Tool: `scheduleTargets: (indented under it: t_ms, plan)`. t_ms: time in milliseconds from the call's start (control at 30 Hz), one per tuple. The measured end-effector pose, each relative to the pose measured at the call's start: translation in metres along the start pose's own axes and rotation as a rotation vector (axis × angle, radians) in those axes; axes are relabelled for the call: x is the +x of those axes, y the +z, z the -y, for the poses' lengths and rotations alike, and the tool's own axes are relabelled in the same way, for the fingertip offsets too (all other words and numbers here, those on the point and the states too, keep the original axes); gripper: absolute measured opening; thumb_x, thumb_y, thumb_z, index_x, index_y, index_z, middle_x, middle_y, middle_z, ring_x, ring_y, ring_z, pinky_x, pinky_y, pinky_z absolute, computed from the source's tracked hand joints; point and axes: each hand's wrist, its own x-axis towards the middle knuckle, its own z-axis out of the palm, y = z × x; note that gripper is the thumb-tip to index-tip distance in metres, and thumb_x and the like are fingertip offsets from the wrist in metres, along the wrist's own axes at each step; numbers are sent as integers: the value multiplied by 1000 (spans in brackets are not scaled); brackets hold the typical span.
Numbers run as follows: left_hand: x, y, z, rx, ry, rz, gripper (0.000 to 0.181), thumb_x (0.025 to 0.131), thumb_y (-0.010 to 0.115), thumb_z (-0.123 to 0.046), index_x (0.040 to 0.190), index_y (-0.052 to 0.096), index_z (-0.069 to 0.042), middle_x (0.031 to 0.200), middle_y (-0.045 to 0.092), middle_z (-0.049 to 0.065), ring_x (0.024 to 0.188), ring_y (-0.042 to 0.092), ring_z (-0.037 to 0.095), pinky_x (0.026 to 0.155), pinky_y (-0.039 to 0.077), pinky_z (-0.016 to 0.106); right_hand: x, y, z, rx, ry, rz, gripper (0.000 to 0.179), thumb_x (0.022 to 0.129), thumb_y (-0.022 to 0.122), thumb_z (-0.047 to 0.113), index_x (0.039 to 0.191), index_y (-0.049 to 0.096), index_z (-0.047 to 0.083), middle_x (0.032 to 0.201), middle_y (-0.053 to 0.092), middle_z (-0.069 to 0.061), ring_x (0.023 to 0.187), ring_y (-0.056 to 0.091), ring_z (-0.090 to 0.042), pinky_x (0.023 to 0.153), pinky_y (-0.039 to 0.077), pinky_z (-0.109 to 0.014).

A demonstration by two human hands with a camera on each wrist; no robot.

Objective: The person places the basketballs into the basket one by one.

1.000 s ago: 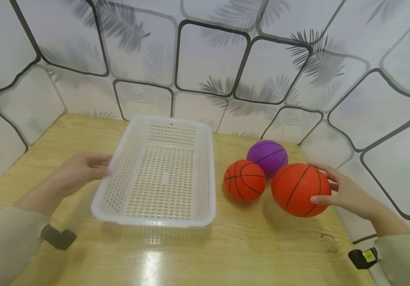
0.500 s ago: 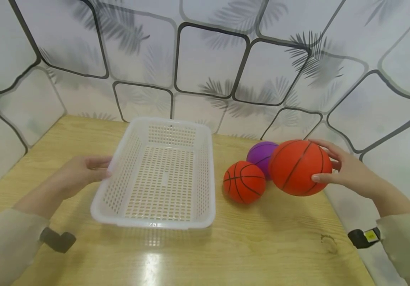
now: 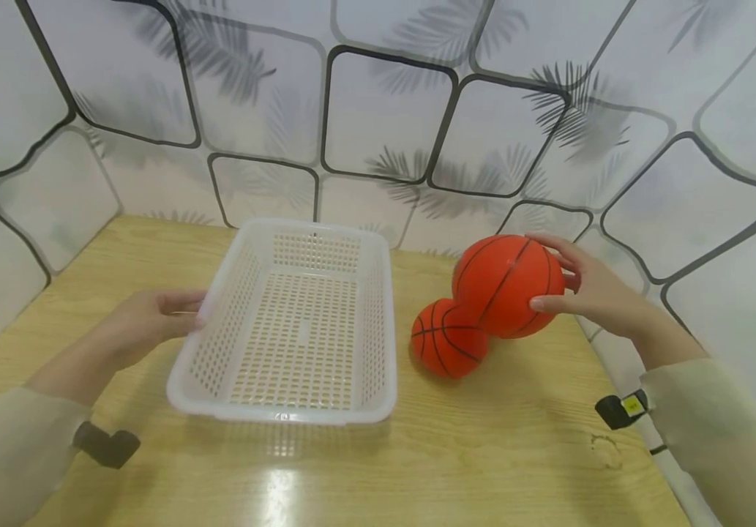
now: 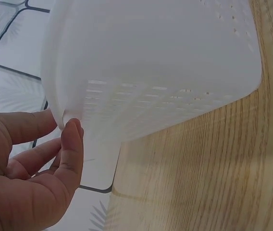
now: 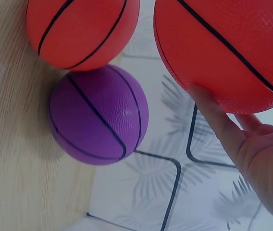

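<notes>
My left hand (image 3: 147,326) pinches the left rim of a white plastic basket (image 3: 387,329) with a perforated floor and walls. In the left wrist view, thumb and fingertips meet at the basket rim (image 4: 62,96). My right hand (image 3: 598,293) grips a large orange-red basketball (image 3: 506,285) from its right side, raised over the table. Below and left of it, a smaller orange basketball (image 3: 446,340) rests on the table. A purple ball (image 5: 100,115) touches that smaller ball in the right wrist view; in the head view the held ball hides it.
The wooden table (image 3: 450,461) carries the basket and balls. Patterned wall covering (image 3: 384,110) rises behind the table and along both sides. Each wrist wears a small dark camera, such as the right one (image 3: 621,408).
My right hand has lifted the large basketball off to the upper left, so it now overlaps the smaller orange ball and covers the purple one. The left hand stays on the basket rim.
</notes>
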Motion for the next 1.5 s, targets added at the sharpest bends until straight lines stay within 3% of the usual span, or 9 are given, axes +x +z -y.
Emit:
scheduleTargets:
  t_ms: [100,333,667,867,1333,1500]
  plan:
    - [-1,0,0,4,-1,-1,63,91,65,-17,140,37,9,130,51,29,117,50,40,100,37,56,10,8,2,34,-19,21,83,83,71,7,150,27,27,145,34,-17,119,46,-47,80,53,-48]
    - [-1,0,0,14,-2,-8,63,91,65,-17,140,37,9,130,52,28,118,49,42,100,36,58,31,27,7,60,-22,29,84,82,74,13,150,27,28,151,26,-15,125,40,-48,90,43,-60]
    - [-2,1,-2,-14,12,3,63,91,65,-17,141,36,9,130,51,29,120,47,44,101,32,61,62,57,7,134,12,10,84,78,79,19,146,32,33,149,30,-13,125,43,-43,92,44,-55]
    - [-1,1,-1,-8,10,0,62,92,64,-16,140,37,10,131,51,28,118,49,41,101,34,59,78,73,18,163,-4,34,87,78,79,23,148,28,32,148,32,-14,122,47,-40,87,49,-52]
    - [3,1,3,-15,17,-4,60,91,64,-13,139,37,11,130,51,27,109,57,22,97,43,42,114,109,37,231,-45,20,87,76,80,23,147,31,33,140,41,-12,113,55,-34,77,55,-47]
    - [1,2,2,-9,9,-9,60,91,64,-14,139,38,10,129,53,27,110,56,25,98,41,48,127,121,47,272,-64,24,87,75,81,21,146,33,33,140,39,-13,112,54,-34,72,56,-46]
